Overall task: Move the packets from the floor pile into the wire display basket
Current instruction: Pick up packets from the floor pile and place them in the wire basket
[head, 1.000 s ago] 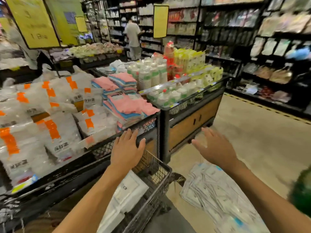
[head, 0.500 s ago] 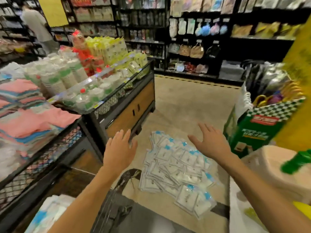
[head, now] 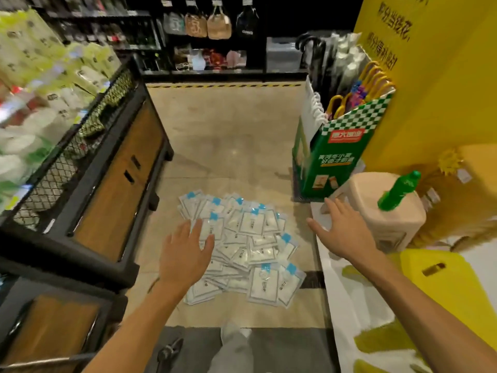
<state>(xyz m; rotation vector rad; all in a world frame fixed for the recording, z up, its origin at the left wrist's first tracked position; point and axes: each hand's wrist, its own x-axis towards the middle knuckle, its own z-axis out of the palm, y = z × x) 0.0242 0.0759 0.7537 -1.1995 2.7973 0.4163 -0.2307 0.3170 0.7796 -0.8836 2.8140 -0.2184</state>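
Shelving (head: pixel 118 181) and stool (head: pixel 382 208) are flanking white, blue-tabbed packets (head: pixel 250 238); left hand (head: pixel 185 254) and right hand (head: pixel 344 230) are spreading wide, holding nothing.

One view only, your head camera, wide-angle, so nothing is shared with a second view. It looks forward and steeply down at the shop floor from standing height. The pile of packets (head: pixel 239 246) sits at frame centre, near. Your left hand (head: pixel 185 254) reaches in from the bottom edge in front of the pile's left side; your right hand (head: pixel 341 230) is right of the pile. The wire display basket (head: pixel 67 162) runs along the left edge, left of the pile. Edges bend and blur from the lens.
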